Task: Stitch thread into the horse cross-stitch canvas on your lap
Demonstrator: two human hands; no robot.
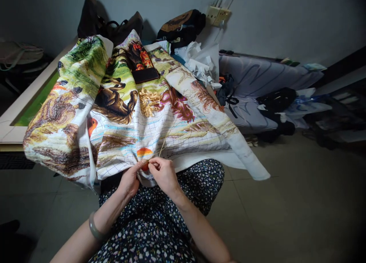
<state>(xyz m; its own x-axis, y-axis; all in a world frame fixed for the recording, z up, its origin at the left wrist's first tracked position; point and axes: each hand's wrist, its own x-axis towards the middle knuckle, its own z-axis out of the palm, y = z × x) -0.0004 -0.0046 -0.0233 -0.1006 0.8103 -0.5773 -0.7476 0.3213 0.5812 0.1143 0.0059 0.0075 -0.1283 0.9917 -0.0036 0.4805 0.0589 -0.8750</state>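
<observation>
A large embroidered cloth (122, 114) is seen draped from the table down onto the lap, and its near edge is gripped by both hands. The left hand (130, 181) is curled on the cloth's hem, thumb on top, fingers tucked beneath and hidden from view. The right hand (164, 173) is pinched shut just beside it, fingertips drawn narrow on what looks like a needle, though the needle itself is too small to be made out. A pale yellow thread (163, 145) is seen running up from the pinch across the gridded white part of the cloth. An orange stitched patch (144, 153) lies right above the hands, partly covered by the thumbs.

A jade-coloured bangle (95, 228) is worn on the left wrist. A dark floral dress (160, 225) covers the lap. On the cloth's far end a dark flat case (145, 75) is laid; what it holds cannot be told. Loose yellow threads (148, 100) are bunched near the middle. At the table's left edge a framed green panel (34, 106) is largely hidden beneath the cloth. Dark bags (181, 26) are piled by the wall, half in shadow.
</observation>
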